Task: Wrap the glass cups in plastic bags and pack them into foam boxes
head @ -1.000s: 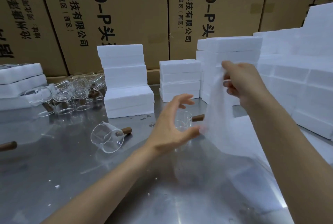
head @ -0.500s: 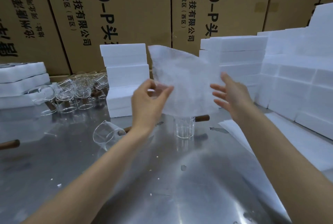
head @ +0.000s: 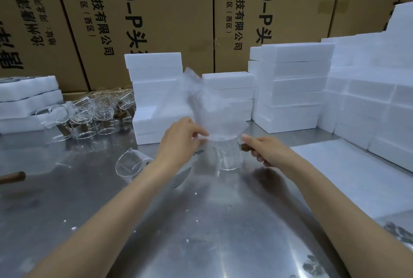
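The bagging step is under way: a clear glass cup (head: 228,157) stands upright on the steel surface (head: 201,233) in the middle of the scene, and a thin plastic bag (head: 207,108) is held right over its mouth, the loose end standing up in the air above it. The left hand (head: 181,137) pinches the bag's lower edge between thumb and fingers (head: 201,133) at the cup's left rim. The right hand (head: 266,150) is at the cup's right side, its forefinger reaching toward the bag edge while the other fingers curl around what looks like the cup's wooden handle (head: 244,147); how firm that hold is I cannot tell. Next, I'd judge, the mouth of the bag has to be spread wide enough to slide down over the rim and past that handle, gently, since the film is flimsy. Stacked foam boxes (head: 290,85) wait at the far side, just behind the cup. More bare cups (head: 98,110) sit at the far left, one lying on its side (head: 131,165) nearer.
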